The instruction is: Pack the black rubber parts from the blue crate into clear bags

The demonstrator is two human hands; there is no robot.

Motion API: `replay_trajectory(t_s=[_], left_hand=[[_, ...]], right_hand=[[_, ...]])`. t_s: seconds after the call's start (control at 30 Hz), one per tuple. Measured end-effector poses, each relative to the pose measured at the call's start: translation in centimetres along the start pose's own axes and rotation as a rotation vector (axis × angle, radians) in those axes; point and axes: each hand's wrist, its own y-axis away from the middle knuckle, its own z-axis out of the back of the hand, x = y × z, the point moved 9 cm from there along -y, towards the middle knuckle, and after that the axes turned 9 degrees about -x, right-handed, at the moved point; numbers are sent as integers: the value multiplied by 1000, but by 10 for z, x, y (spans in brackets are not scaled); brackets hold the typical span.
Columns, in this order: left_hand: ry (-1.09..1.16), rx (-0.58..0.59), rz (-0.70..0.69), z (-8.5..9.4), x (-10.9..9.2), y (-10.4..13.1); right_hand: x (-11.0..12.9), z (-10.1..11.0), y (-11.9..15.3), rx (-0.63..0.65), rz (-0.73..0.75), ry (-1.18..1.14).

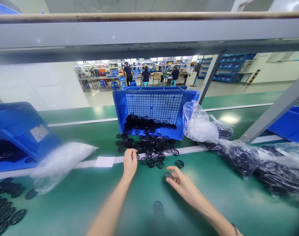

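Small black spoked rings (151,144) spill in a heap from a blue crate (151,102) tipped on its side, its opening facing me. At the heap's near left edge, my left hand (130,162) is closed on a black spoked ring, partly hidden by the fingers. My right hand (180,182) pinches another ring (168,176) between thumb and fingers, just above the green table. Below and between the hands is a blurred single ring (158,207). One more loose ring (179,163) lies beyond my right hand.
A second blue crate (23,131) and more black rings (6,203) are at left, near a white plastic bag (65,160) and a paper slip (104,161). Clear bags of black parts (238,157) line the right. A grey beam (149,34) crosses overhead; people sit and stand far behind.
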Motion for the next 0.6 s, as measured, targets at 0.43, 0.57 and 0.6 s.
replay_trajectory(t_s=[0.43,0.57,0.6], left_hand=[[-4,4,-2,0,0,1],[-1,-7,-5,1,-2,1],[0,-9,-7,2,-2,1]], right_hand=[[11,13,8,-16,57,-48],[1,15,-31,-157,144,85],[3,11,-38,-171,184,117]])
